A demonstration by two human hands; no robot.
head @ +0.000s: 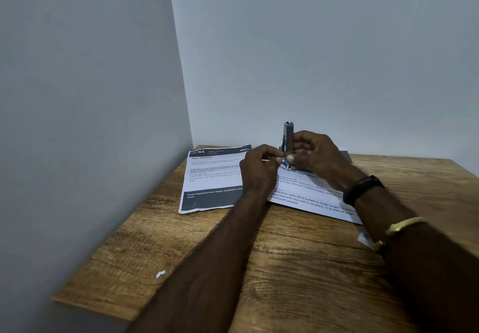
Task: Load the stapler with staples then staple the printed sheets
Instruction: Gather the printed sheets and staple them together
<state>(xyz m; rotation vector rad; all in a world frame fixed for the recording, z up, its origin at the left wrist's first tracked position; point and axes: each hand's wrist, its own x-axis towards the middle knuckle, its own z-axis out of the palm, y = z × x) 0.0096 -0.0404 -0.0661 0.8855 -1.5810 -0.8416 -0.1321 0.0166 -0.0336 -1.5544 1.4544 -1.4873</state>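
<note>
Head view, items as I see them: right hand (312,155) gripping the stapler (288,137), its grey arm upright above the fingers. Left hand (259,168), just beside it, fingertips pinched at the stapler's lower end on something too small to tell. Printed sheets (212,177) flat on the wooden desk (285,268) beneath both hands.

A wooden table (298,268) carries two printed sheets (211,177) side by side and a white scrap (160,273).
</note>
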